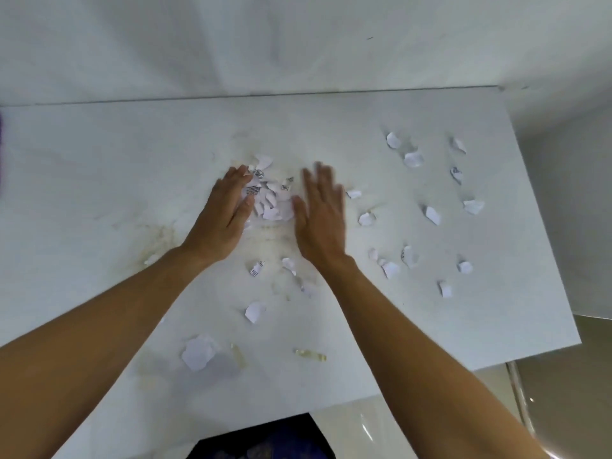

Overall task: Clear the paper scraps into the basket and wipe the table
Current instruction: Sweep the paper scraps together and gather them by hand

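A small heap of white paper scraps (270, 198), some printed with black text, lies at the middle of the white table (99, 180). My left hand (225, 213) lies flat against the heap's left side, fingers straight. On the heap's right, my right hand (319, 213) is flat too, its fingers straight and blurred. More loose scraps (432, 215) are scattered over the right half of the table. A few others (255, 311) lie near the front, between my forearms. No basket or cloth shows in view.
Yellowish stains (159, 233) mark the table near the middle and left. A small yellowish smear (311, 355) lies near the front edge. The wall runs along the table's far edge. A purple object (1, 150) shows at the far left. Glossy floor (563, 392) lies to the right.
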### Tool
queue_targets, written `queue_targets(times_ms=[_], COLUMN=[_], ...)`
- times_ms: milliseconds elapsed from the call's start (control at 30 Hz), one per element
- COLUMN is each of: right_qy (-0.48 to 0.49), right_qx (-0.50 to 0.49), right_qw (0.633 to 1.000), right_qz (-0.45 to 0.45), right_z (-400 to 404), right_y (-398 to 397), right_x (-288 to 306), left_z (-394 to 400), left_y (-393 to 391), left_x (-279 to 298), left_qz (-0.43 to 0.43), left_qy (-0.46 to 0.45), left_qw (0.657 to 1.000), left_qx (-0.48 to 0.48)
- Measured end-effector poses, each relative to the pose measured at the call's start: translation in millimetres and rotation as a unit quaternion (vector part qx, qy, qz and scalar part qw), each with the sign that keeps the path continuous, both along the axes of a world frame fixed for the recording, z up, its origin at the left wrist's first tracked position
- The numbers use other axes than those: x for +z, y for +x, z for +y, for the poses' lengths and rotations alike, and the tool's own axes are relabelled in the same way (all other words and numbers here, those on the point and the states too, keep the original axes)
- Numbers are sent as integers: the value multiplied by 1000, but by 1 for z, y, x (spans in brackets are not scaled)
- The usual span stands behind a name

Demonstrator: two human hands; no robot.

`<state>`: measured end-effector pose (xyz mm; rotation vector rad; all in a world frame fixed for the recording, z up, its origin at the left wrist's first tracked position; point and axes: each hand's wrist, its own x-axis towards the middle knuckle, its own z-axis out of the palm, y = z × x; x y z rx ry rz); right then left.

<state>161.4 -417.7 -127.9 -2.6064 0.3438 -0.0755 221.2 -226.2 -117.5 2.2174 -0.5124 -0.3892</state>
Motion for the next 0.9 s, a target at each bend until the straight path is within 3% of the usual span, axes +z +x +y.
queue_targets(times_ms=[67,133,367,500,633,767,900], right_qy=[-19,-10,34,21,-6,-12,8], right_qx=[-130,-159,100,119,161,179,254], right_qw=[991,985,994,993,986,983,967], right_qz=[12,61,31,-12,-45,-39,19], right_z=[-17,-30,11,37,62,83,122], right_y=[-27,-41,-18,-33,-54,-58,-59], right_x=[-8,-16,-1,18,25,27,26], left_z=[2,1,22,56,114,167,185], left_y=[-10,-19,-35,-55,-89,-124,-149], left_x=[-4,-8,7,25,27,18,-4], left_qz=[-19,-4,26,-36,-123,-101,-50], left_qy=[21,32,-14,2,62,131,170], left_qw=[1000,999,998,989,951,907,916], left_qx=[8,19,47,145,277,388,360])
